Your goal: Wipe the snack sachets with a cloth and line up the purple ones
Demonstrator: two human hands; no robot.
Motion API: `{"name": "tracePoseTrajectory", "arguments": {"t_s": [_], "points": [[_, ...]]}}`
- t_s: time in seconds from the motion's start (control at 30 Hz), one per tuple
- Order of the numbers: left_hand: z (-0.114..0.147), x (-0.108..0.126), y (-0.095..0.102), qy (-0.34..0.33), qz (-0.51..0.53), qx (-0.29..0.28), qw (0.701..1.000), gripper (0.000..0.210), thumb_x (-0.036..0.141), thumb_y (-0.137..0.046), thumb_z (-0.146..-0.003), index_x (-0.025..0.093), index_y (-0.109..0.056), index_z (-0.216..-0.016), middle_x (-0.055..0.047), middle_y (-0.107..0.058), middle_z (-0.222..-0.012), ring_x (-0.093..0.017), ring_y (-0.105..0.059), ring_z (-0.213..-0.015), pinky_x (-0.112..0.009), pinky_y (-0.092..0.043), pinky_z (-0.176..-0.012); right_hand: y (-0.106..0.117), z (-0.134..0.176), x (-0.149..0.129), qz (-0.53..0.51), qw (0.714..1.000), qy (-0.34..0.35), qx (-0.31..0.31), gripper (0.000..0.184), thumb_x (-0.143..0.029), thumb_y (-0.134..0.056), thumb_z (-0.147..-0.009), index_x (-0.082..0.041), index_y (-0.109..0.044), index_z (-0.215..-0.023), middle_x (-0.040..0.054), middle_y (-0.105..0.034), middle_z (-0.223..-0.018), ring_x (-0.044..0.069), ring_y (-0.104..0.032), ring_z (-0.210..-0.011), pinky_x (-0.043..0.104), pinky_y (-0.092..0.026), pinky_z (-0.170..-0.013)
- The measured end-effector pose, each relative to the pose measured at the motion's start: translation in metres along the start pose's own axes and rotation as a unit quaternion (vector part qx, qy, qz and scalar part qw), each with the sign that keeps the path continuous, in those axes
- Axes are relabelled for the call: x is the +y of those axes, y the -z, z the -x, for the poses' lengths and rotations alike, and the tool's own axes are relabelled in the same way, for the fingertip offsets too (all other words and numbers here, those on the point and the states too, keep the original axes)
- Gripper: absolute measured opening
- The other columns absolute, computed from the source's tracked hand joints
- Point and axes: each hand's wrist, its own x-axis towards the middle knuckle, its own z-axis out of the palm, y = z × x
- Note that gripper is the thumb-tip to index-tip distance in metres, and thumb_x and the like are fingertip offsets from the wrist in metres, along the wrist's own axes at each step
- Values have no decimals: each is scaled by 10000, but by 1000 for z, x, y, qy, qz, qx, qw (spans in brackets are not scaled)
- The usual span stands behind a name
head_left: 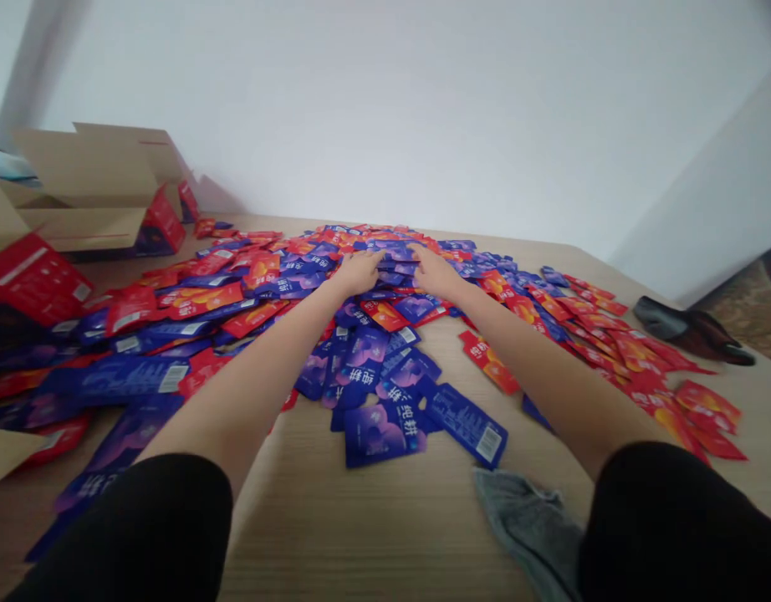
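Both of my arms reach out to the big heap of red and purple packets [291,267] on the table. My left hand [360,272] is closed at the left side of several purple packets [395,261], lying flat over one another. On their right side, my right hand [432,272] grips the same packets, its index finger along the edge. Some fingertips are hidden by the packets. Nearer to me, a loose group of purple packets [385,431] lies face up, with a purple packet turned barcode side up [467,425] to its right.
An open cardboard box [103,221] stands at the back left, with a red box [34,280] nearer. Red packets [636,351] spread to the right, by a dark brown object [690,330]. Grey cloth [529,527] lies at the front. A white wall [423,109] rises behind.
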Motion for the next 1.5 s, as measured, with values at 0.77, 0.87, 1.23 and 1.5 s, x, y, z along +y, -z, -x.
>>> {"name": "tracePoseTrajectory", "arguments": {"t_s": [0.77,0.87,1.23,1.5], "points": [[256,163,53,-128,251,-219,934,202,270,-512,-903,160,-578,-747,27,-566,-634,-112,-515,-590,-223,-352,-556,45,303,-112,-122,987,47,-88,458,8,-430,-798,-174,-670,-1143,74,-713,-1103,192,-656,-1000,315,-493,-887],[305,166,58,-90,273,-270,919,213,250,-513,-901,167,-583,-718,29,-569,-611,-115,-523,-572,-227,-361,-550,21,334,-141,-158,977,72,-123,472,31,-440,-788,-180,-666,-1146,66,-704,-1058,172,-644,-956,295,-491,-865],[412,185,48,-190,38,-112,975,430,286,-394,-997,230,-445,-1420,-53,-477,-1470,-273,-402,-1345,-440,-360,-1055,32,404,-97,160,986,-31,-18,452,-382,-455,-949,-179,-515,-1348,177,-470,-1391,346,-449,-1230,514,-392,-960],[426,194,27,-172,19,-124,977,483,356,-328,-1019,186,-423,-1462,-22,-385,-1545,-280,-317,-1421,-453,-269,-1130,26,407,-82,-23,992,-89,81,355,-150,-402,-895,-202,-619,-1172,118,-580,-1068,261,-563,-1002,436,-472,-891]]}}
